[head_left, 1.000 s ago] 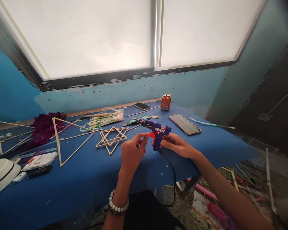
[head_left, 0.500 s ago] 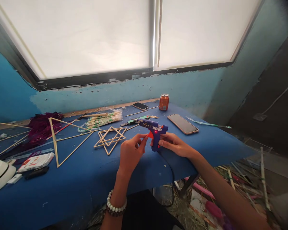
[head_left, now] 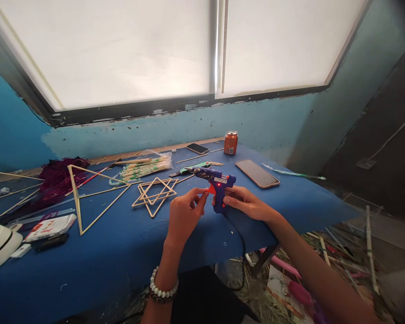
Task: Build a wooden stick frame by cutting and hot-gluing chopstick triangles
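A blue hot glue gun with a lit red light is held above the table, its nozzle pointing left. My right hand is closed around the back of its handle. With thumb and fingertips pinched together, my left hand is at the gun's orange trigger. Just left of that hand lies a star of thin wooden sticks. Beyond the nozzle is a green utility knife, partly behind the gun. The gun's black cord hangs down past the table edge.
The blue table carries a triangular stick frame, a bag of sticks and purple fibre on the left. A large phone, a smaller phone and an orange can stand or lie beyond. Scraps litter the floor.
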The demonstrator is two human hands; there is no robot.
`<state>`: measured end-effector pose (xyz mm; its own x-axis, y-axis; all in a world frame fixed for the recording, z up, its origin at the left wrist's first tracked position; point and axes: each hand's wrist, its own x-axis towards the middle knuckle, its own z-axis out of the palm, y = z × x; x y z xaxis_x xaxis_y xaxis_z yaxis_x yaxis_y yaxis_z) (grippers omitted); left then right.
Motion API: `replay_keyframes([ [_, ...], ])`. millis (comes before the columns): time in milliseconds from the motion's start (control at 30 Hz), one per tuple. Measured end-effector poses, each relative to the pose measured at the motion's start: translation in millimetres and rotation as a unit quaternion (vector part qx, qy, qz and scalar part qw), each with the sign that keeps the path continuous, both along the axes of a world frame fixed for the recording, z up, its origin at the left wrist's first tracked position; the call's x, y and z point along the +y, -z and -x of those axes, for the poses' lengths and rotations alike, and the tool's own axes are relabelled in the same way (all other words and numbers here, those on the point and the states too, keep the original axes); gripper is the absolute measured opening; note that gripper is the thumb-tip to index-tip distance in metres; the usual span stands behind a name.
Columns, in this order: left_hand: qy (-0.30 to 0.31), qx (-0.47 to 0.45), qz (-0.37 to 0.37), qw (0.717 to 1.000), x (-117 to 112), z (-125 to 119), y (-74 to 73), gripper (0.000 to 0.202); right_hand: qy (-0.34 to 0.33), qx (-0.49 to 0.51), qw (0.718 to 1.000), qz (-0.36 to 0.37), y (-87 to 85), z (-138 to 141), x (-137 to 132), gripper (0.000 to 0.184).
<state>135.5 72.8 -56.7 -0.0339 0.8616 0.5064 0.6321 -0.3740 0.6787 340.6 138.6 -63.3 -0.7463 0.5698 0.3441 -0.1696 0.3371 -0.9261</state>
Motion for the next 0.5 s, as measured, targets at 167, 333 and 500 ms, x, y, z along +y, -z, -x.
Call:
replay_keyframes([
  [167, -0.023, -0.001, 0.004, 1.0, 1.0, 0.3, -0.3, 0.024, 0.008, -0.007, 1.0, 0.005, -0.8, 0.0, -0.6, 0.041],
  [333, -0.001, -0.003, 0.006, 1.0, -0.4, -0.4, -0.8, 0.024, 0.01, -0.01, 1.0, 0.009, -1.7, -0.8, -1.1, 0.041],
  [500, -0.007, -0.003, 0.011, 1.0, -1.4, -1.2, -1.0, 0.023, 0.005, -0.005, 1.0, 0.019, 1.0, -1.5, 0.9, 0.04],
])
